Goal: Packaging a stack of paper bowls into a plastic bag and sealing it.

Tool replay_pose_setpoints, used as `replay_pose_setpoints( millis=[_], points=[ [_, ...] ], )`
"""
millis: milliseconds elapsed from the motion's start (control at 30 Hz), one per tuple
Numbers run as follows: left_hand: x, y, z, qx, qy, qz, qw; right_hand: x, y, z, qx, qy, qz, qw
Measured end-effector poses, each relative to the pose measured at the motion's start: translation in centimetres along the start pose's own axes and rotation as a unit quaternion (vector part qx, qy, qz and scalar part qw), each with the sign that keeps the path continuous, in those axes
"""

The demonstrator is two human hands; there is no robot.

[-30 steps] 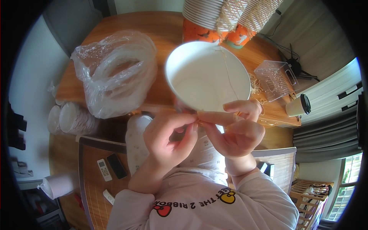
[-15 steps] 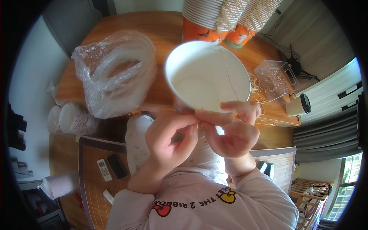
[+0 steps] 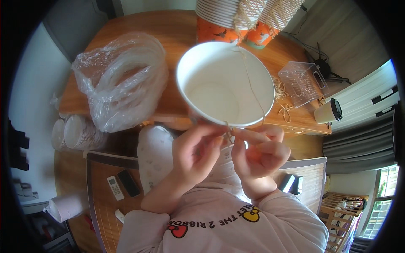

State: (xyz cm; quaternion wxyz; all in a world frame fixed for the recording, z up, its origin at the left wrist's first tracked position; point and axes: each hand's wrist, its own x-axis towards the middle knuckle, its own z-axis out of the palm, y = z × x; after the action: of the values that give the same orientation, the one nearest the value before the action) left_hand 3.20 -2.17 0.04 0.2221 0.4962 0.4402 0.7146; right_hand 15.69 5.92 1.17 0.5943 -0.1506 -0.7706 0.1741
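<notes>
A large white paper bucket, its mouth tilted toward me, stands at the table's near edge. Thin tan twine hangs from the far rim across its opening. More of that twine is looped at the near rim, between my fingertips. My left hand pinches the twine just below the rim. Close beside it, my right hand pinches the twine too, thumb against forefinger, other fingers curled. The bucket's outer side is mostly hidden behind my hands.
Behind the bucket rise stacked orange-patterned buckets with twine handles. A clear plastic bag lies left on the wooden table. At right are loose twine, a clear acrylic box and a lidded cup.
My hands have moved slightly apart and down from the rim, showing a twine loop between them. The bucket has shifted a little left in view.
</notes>
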Motion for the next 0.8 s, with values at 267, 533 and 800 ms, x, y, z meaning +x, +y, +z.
replay_pose_setpoints(
  millis=[267, 533, 800],
  points=[
    [-0.1, -1.0, 0.9, -0.060, 0.036, 0.019, 0.997, -2.6, 0.9, 0.6, 0.113, 0.008, 0.090, 0.989],
    [0.3, -2.1, 0.6, 0.022, 0.021, 0.080, 0.996, -2.8, 1.1, 1.0, 0.110, 0.014, 0.117, 0.987],
    [0.7, -1.9, -0.7, 0.086, -0.007, 0.100, 0.991, -2.3, 1.0, 0.9, 0.123, 0.012, 0.118, 0.985]
  ],
)
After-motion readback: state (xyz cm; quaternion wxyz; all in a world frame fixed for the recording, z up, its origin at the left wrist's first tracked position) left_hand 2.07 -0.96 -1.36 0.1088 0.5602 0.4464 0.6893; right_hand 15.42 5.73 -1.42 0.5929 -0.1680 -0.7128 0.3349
